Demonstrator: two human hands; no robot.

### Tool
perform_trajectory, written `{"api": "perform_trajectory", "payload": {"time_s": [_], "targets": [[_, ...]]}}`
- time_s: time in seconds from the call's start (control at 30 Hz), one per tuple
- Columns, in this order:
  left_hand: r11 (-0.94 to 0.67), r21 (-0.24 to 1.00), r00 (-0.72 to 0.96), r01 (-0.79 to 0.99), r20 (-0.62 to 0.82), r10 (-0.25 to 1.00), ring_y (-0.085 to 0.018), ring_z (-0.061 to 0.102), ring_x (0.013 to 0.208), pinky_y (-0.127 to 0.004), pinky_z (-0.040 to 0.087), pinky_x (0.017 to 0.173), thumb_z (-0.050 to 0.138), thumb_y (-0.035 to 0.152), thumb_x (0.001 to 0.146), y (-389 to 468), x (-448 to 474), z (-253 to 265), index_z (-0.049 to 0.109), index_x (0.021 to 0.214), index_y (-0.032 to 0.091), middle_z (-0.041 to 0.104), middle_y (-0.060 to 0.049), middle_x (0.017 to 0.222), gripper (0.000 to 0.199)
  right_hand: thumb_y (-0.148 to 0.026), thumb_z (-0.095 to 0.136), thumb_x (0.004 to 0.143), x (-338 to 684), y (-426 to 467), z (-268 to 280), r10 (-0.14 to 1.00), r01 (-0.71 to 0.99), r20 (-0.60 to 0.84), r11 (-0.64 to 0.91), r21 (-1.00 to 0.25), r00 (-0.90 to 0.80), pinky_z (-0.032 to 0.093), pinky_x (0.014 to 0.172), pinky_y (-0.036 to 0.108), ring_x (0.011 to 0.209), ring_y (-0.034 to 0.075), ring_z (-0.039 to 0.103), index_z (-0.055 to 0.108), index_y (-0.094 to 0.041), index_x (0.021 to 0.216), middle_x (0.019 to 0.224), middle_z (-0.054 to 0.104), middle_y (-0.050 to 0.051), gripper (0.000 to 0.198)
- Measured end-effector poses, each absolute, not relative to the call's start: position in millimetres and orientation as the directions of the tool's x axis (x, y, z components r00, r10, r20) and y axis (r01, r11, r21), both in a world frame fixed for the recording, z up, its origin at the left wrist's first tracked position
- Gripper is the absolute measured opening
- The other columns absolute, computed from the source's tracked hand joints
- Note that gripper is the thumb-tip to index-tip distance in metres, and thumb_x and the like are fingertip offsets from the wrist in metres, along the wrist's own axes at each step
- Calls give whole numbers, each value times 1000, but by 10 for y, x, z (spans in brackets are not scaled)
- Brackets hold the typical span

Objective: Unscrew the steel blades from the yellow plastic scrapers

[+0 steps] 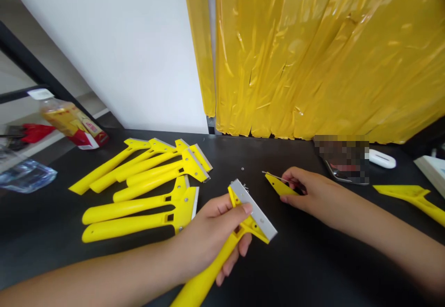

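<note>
My left hand (212,233) is closed round a yellow scraper (222,260), its thumb pressing the grey metal blade (257,214) against the head. To the right, my right hand (301,188) pinches a flat yellow plate (278,186). A thin metal shaft (273,175) with a dark end, perhaps a small screwdriver, is also in that hand. Small metal screws (245,187) lie just beyond the blade, and a tiny ring-like piece (242,169) sits farther back. Left of my left hand, several yellow scrapers (149,177) with metal edges lie side by side, some overlapping.
On the black table (313,260), a yellow scraper handle without a visible blade (413,195) lies at the right. Behind it are a partly blurred phone-like object (347,177) and a white case (381,158). A drink bottle (74,119) stands back left. Yellow wrapped film (313,66) rises behind.
</note>
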State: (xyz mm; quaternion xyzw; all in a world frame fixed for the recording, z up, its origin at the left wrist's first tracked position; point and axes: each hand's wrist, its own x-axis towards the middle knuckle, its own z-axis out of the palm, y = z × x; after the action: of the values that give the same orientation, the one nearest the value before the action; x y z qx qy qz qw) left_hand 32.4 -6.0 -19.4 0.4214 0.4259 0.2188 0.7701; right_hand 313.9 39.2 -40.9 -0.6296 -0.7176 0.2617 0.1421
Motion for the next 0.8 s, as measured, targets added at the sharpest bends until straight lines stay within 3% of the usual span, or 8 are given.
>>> {"api": "perform_trajectory", "payload": {"time_s": [0.07, 0.17, 0.3, 0.4, 0.53, 0.73, 0.8], "targets": [[550, 835, 539, 28, -476, 695, -10, 50, 35, -17, 44, 29, 55, 52, 106, -60, 326, -192, 58, 97, 22, 65, 3, 63, 32, -47, 69, 92, 3119, 393, -348, 974, 803, -142, 62, -593, -179, 41, 67, 33, 76, 19, 58, 67, -27, 94, 85, 65, 0, 20], [553, 833, 536, 21, -476, 697, -10, 50, 35, -17, 43, 29, 54, 53, 106, -60, 324, -199, 58, 97, 22, 64, 4, 63, 33, -58, 59, 102, 3049, 329, -182, 965, 729, -137, 72, -681, -223, 41, 67, 31, 74, 17, 53, 64, -26, 88, 79, 58, -2, 35], [557, 830, 540, 27, -481, 690, -10, 50, 35, -17, 43, 29, 56, 54, 105, -55, 320, -197, 58, 95, 22, 64, 4, 62, 34, -63, 69, 99, 2878, 128, 7, 929, 404, -171, -25, -914, -329, 44, 76, 29, 83, 15, 56, 69, -25, 90, 85, 63, -3, 40], [554, 832, 567, 32, -472, 675, -10, 51, 35, -17, 44, 30, 55, 52, 105, -52, 309, -183, 60, 93, 21, 63, 3, 62, 34, -60, 79, 93, 2719, -22, 34, 877, 210, -229, -151, -966, -423, 45, 71, 29, 81, 16, 57, 72, -24, 94, 88, 68, -1, 36], [556, 831, 612, 21, -450, 650, -10, 51, 35, -17, 44, 30, 55, 51, 105, -69, 275, -169, 61, 94, 21, 63, 3, 62, 32, -53, 83, 90, 2576, -99, -9, 893, 191, -205, -138, -972, -400, 42, 62, 27, 70, 14, 52, 71, -24, 87, 77, 62, -2, 32], [569, 822, 623, 27, -459, 633, -9, 50, 35, -16, 44, 31, 55, 48, 105, -93, 226, -152, 63, 96, 21, 62, 3, 61, 30, -57, 77, 93, 2455, -103, -9, 924, 214, -153, -79, -974, -351, 53, 81, 34, 89, 22, 67, 81, -28, 99, 93, 75, 3, 30], [556, 831, 599, -12, -440, 669, -10, 51, 36, -16, 44, 31, 53, 47, 106, -95, 222, -151, 61, 100, 22, 64, 3, 62, 27, -57, 79, 92, 2412, -114, -7, 941, 230, -151, -81, -970, -304, 52, 76, 33, 84, 20, 65, 80, -27, 103, 88, 72, 2, 31]]}}
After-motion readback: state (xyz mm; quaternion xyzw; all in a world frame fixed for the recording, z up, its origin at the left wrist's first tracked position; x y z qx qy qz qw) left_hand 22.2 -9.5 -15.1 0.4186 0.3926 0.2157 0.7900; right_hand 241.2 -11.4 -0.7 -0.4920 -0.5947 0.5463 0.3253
